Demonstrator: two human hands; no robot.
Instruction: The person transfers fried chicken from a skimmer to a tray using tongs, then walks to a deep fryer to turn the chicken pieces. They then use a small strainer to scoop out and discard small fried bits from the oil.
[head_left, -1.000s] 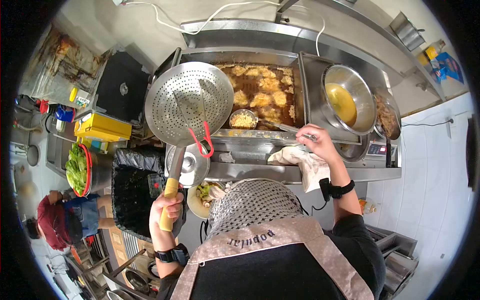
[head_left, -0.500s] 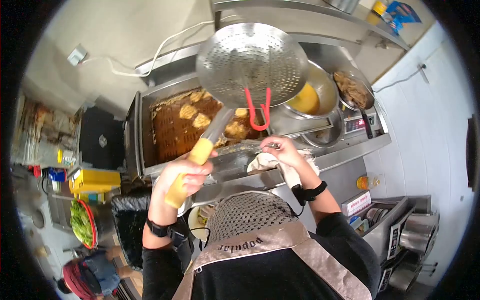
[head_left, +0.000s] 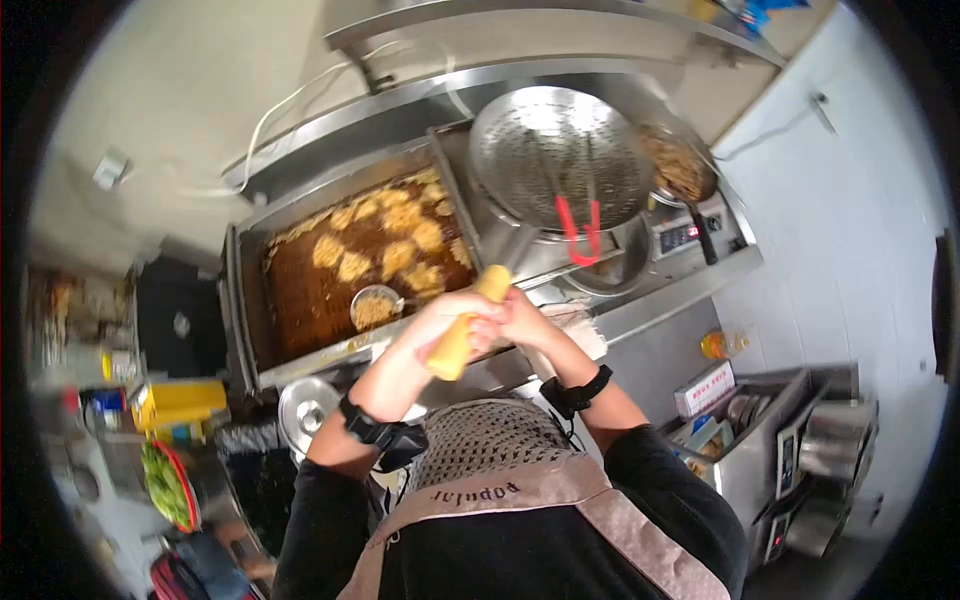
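My left hand (head_left: 447, 318) grips the yellow handle (head_left: 460, 335) of a large perforated steel skimmer (head_left: 560, 150). The skimmer's dish hangs over a steel bowl (head_left: 622, 268) to the right of the fryer. Red tongs (head_left: 578, 230) hang at the dish's near edge. My right hand (head_left: 528, 322) is closed right beside the left one, and appears to hold the handle of a small ladle (head_left: 375, 308). The ladle rests in the fryer vat (head_left: 300, 300) with batter bits in it. Several golden fritters (head_left: 400, 235) float in the dark oil.
A pan of fried food (head_left: 682, 165) and a unit with a red digital display (head_left: 685, 232) stand at the far right of the counter. A cloth (head_left: 582, 338) lies on the counter edge. A steel lid (head_left: 305, 405), yellow box (head_left: 175, 400) and greens (head_left: 163, 482) are at my left; an oil bottle (head_left: 722, 345) and steel pots (head_left: 830, 450) at my right.
My left hand has swung the skimmer from the left of the fryer, across it, to above the bowl on the right. My right hand has drawn in beside the left. My view has turned right.
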